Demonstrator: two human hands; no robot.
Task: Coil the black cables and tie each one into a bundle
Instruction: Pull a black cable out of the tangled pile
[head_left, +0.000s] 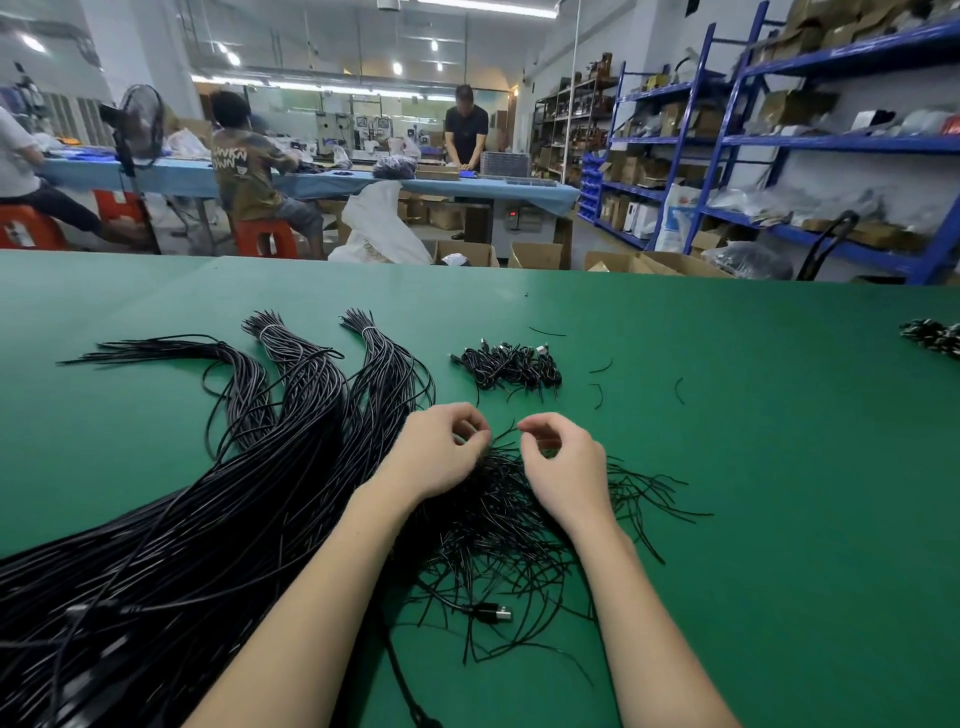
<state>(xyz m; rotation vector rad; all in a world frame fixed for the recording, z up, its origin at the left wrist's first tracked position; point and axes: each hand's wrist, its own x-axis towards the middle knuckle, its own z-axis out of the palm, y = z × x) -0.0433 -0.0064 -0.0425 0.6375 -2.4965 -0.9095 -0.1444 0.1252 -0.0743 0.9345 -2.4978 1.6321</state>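
Hovering over wire ties (519, 499) on table (727, 415): left hand (441, 457) & right hand (566, 467), fingers curled; pinching anything, cannot tell. Cables (291, 415) at 10 o'clock.

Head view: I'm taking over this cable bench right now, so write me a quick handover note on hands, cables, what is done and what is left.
Left hand and right hand: both over the pile of thin black ties, fingers curled as if picking one; whether either pinches a tie is unclear.
Uncoiled black cables fan across the left of the green table, some banded at the far ends.
One loose USB cable lies near the ties.
Done: a small heap of tied bundles behind the hands.
Left: most of the cables.
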